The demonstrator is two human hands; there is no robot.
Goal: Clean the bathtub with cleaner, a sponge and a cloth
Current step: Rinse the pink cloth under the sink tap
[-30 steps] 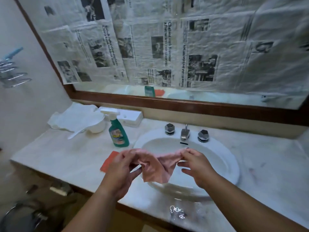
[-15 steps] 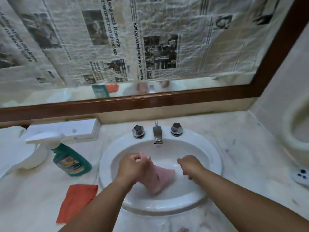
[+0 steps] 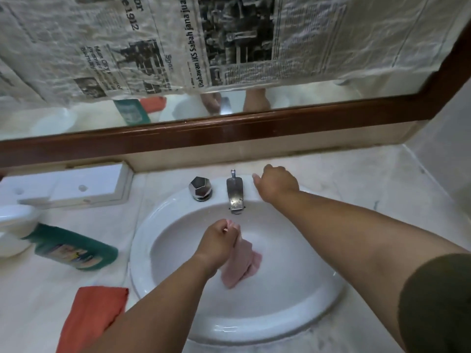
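Observation:
My left hand [image 3: 219,238] grips a pink cloth [image 3: 240,263] that hangs down inside the white sink basin [image 3: 293,301], just below the chrome spout [image 3: 235,193]. My right hand [image 3: 276,184] is closed over the right tap knob, which it hides. The left tap knob [image 3: 200,188] stands free. A green spray bottle of cleaner [image 3: 74,248] with a white trigger head stands on the counter left of the sink. An orange sponge or pad [image 3: 91,317] lies flat at the counter's front left.
A marble counter [image 3: 369,179] surrounds the sink. A white box [image 3: 76,187] sits against the back wall at the left. Behind it is a wood-framed mirror [image 3: 229,131] mostly covered with newspaper [image 3: 178,47].
My right hand let go of the pink cloth and moved up to the right tap knob. My left hand keeps the cloth bunched in the basin. The view moved closer.

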